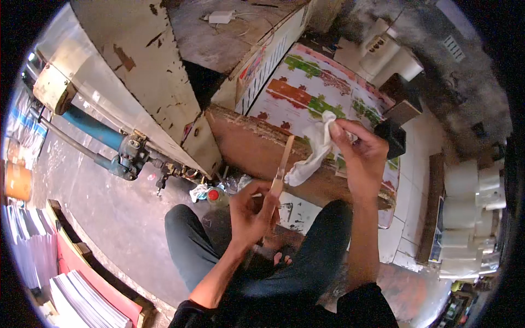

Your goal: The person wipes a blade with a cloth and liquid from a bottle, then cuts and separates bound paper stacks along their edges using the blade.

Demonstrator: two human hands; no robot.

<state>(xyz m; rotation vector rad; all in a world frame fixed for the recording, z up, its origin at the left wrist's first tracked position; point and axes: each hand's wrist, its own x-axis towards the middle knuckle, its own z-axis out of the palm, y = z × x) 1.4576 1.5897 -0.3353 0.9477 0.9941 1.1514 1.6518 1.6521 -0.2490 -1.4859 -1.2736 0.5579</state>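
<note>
Near the middle, my left hand is closed on the lower end of a thin, flat tan strip, which points upward. My right hand pinches a crumpled white cloth at its top. The cloth hangs down to the left, its lower end close beside the strip; whether they touch is hard to tell. Behind both hands lies a low table with a printed sheet and a worn brown front edge.
Blue metal machinery stands at the left. Paper stacks lie at the lower left. A bottle with a red cap is on the floor beyond my left knee. White rolls stand at the right, and a black box is beside my right hand.
</note>
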